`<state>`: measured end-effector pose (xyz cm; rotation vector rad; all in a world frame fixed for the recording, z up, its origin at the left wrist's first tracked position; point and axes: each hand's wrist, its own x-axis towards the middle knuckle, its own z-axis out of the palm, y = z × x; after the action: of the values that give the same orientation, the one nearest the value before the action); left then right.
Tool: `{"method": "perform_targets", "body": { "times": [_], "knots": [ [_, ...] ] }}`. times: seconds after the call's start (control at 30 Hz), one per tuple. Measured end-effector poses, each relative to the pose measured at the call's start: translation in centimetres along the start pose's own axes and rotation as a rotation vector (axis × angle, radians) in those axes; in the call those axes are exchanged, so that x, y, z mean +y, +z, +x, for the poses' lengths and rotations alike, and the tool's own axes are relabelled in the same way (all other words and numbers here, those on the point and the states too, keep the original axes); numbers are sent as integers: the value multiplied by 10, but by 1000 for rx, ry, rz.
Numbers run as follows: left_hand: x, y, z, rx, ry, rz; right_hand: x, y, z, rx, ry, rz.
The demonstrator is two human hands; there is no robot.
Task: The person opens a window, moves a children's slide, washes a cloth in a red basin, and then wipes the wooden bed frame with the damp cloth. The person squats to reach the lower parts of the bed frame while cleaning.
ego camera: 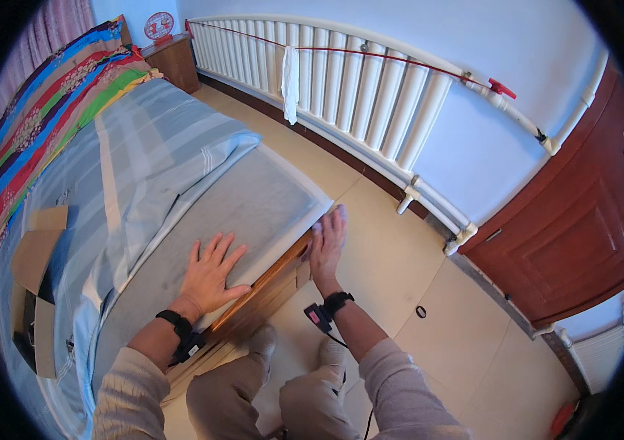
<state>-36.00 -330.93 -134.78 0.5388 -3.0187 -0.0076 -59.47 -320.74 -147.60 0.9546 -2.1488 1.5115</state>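
Note:
My left hand (pixel 210 278) lies palm down, fingers spread, on the bare grey top of the mattress (pixel 257 190), near its pale border. My right hand (pixel 327 245) is at the mattress's near right corner, its fingers pointing away from me along the outer side. What its palm touches there is hidden. Below the border runs the wooden bed frame (pixel 268 280). A light blue striped sheet (pixel 141 148) is folded back from this end and lies wrinkled over the rest of the bed. Both wrists wear black straps with small devices.
An open cardboard box (pixel 39 258) sits on the sheet at left. Striped multicoloured bedding (pixel 69 104) covers the far end. A white radiator (pixel 339 82) with a hanging white cloth (pixel 290 85) lines the wall. A small dark ring-shaped object (pixel 421 312) lies on the tiled floor. A reddish-brown door (pixel 570 220) stands right.

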Motion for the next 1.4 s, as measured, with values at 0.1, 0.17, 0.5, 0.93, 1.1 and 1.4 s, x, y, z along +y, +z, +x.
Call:
{"method": "perform_targets", "body": {
  "times": [0.1, 0.17, 0.5, 0.93, 1.1, 1.4],
  "knots": [
    [2, 0, 1, -25, -8, 7, 3, 10, 12, 33, 366, 121],
    [2, 1, 1, -45, -16, 18, 9, 22, 9, 156, 350, 152],
    [0, 5, 7, -84, 5, 81, 115, 104, -78, 412, 805, 539],
    [-9, 15, 6, -121, 47, 152, 257, 146, -174, 241, 1404, 999],
    [-9, 14, 7, -113, 35, 139, 265, 153, -185, 272, 1560, 989],
    [-6, 13, 7, -77, 47, 134, 185, 128, -148, 318, 1711, 1097]
  ]
}}
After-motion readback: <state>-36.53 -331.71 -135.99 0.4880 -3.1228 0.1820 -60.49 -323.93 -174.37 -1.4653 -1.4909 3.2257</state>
